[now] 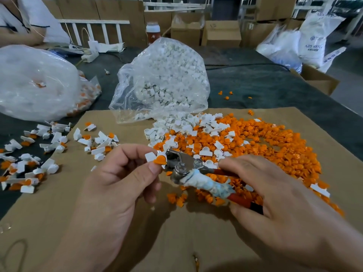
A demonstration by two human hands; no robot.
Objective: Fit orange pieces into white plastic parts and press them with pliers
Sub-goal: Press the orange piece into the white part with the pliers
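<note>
Caught mid-press, pretty much. Left hand (125,173) pinching a little white plastic part (150,156) by its flat tab end, thumb and forefinger clamped on it, orange piece (159,160) already sat in the round end. Held up in the air over the middle of the cardboard sheet (49,222), just off the near-left fringe of the big orange pile (265,146) covering the sheet's right half. Right hand (275,193) wrapped round the handles of the pliers (182,163), red grips with a fat wad of whitish tape on one, nose right up against the orange piece. Jaws biting yet or only touching? No telling from this angle. Handling-wise: probably weighs next to nothing, stiff moulded plastic, smooth enough to squirt out of the fingers if pinched lazily. Best grabbed by that flat tab, well back from the socket, to keep fingertips clear of the steel. Guessing at a short firm squeeze rather than a hard lean, given the risk of cracking the white socket or chewing up the orange cap. Bag of spare white parts (163,79) slumped open at the far edge of the sheet, finished-looking ones (57,137) scattered past the left edge onto the dark table cover (255,85).
</note>
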